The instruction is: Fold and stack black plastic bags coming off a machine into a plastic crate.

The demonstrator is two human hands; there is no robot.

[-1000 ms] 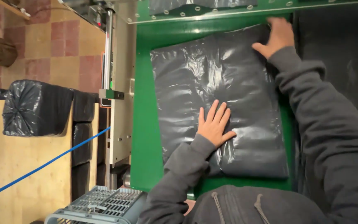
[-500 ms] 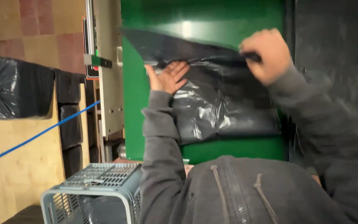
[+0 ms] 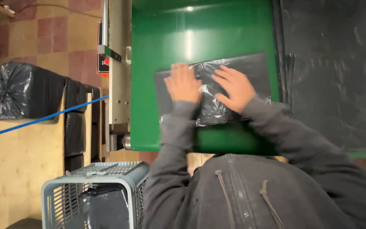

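A black plastic bag (image 3: 250, 68), folded in half into a wide strip, lies flat on the green table top (image 3: 191, 34). My left hand (image 3: 184, 83) presses flat on the bag's left part, fingers spread. My right hand (image 3: 232, 87) presses flat on its middle, fingers apart. Both hands hold nothing; they rest on top of the plastic. Grey sleeves cover my arms down to the wrists.
A large black sheet (image 3: 335, 72) covers the surface to the right. Left of the table stands a metal machine frame (image 3: 119, 63) with a red button. A grey plastic crate (image 3: 94, 195) holding black bags sits at lower left. Stuffed black bags (image 3: 26, 91) lie on a wooden surface, crossed by a blue cord (image 3: 43, 118).
The bag lay spread out a second ago; I lifted its far edge, folded it toward me, and now both hands press the folded bag flat.
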